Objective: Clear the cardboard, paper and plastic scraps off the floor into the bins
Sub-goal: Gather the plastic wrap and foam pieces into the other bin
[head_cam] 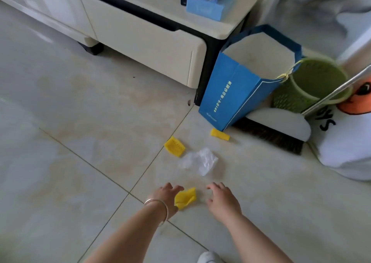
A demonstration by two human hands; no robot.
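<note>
My left hand [165,196], with a bracelet on the wrist, holds a crumpled yellow foam scrap [185,198] at its thumb side, low over the tiled floor. My right hand [222,200] hovers just right of it, fingers spread and empty. Beyond my hands a crumpled clear plastic scrap [200,161] lies on the floor. Two more yellow foam pieces rest farther on: a ribbed one [174,146] to the left and a smaller one [219,134] at the foot of an open blue paper bag [236,96]. A green mesh bin [297,98] stands right of the bag.
A cream TV cabinet [144,42] runs along the back, with blue boxes [206,6] on top. A broom [277,136] with a metal handle [339,91] lies against the bins. A white printed bag [345,142] sits at the right. My white shoe [208,257] shows at the bottom.
</note>
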